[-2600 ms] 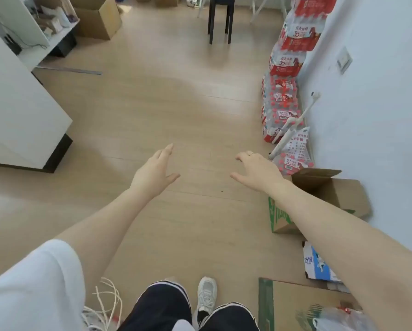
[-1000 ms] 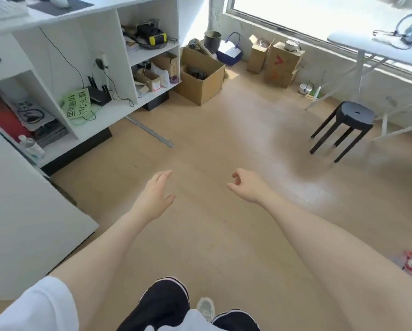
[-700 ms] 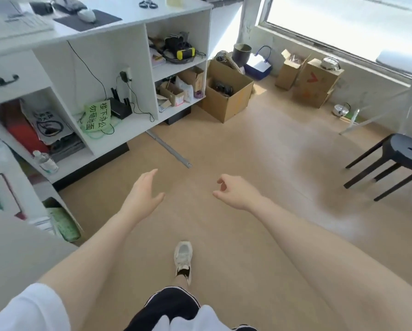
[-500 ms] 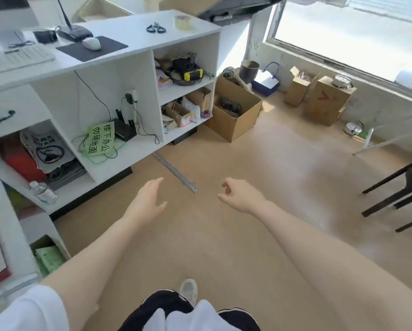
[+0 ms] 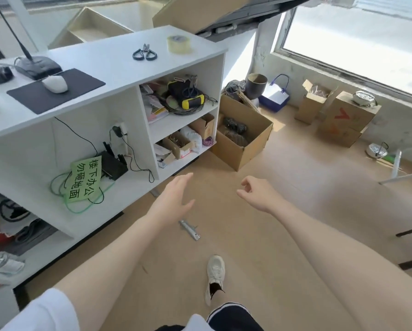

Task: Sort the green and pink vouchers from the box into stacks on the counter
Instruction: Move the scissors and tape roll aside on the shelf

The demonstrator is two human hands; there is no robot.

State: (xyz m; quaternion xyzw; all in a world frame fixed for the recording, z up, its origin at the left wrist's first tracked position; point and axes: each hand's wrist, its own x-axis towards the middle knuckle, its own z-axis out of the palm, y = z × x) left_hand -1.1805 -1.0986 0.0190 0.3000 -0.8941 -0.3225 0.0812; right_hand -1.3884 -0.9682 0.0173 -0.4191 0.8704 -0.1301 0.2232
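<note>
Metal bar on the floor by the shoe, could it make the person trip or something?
Maybe. The metal bar lies on the floor just ahead of the white shoe, so a step could catch it. Both hands are out and hold nothing. A green cable loops off the shelf edge and might snag.

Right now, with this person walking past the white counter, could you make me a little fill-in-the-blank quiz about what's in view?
1. On the counter, the scissors lie beside a roll of ____.
2. The white computer mouse rests on a dark ____.
3. The left hand and right hand both hold ____.
4. The sign with characters on the lower shelf is coloured ____.

Missing words: tape; mouse pad; nothing; green
</note>
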